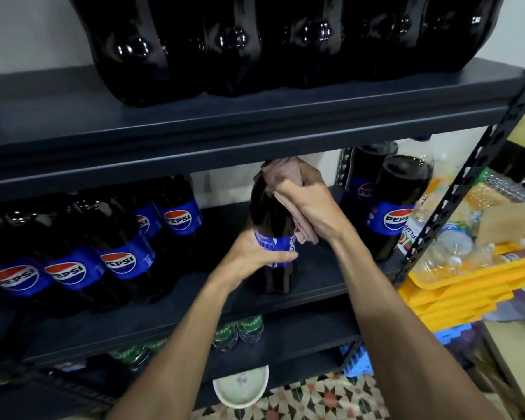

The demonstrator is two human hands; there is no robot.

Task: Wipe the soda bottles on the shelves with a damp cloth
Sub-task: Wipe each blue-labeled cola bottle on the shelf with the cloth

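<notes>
A dark Pepsi bottle (272, 213) with a blue label stands upright in the middle of the dark middle shelf (315, 286). My left hand (256, 259) grips it around the label. My right hand (303, 201) holds a pinkish cloth (282, 177) wrapped over the bottle's neck and shoulder; the cap is hidden under the cloth. More Pepsi bottles (73, 268) stand in rows at the left of the same shelf, and two more Pepsi bottles (397, 207) stand at the right.
The upper shelf (225, 122) carries several large dark bottles (225, 40). Green bottles (243, 331) sit on the shelf below. A white bowl (240, 389) rests on the patterned floor. Yellow trays (461, 286) with plastic bottles lie beside the rack's right post (455, 189).
</notes>
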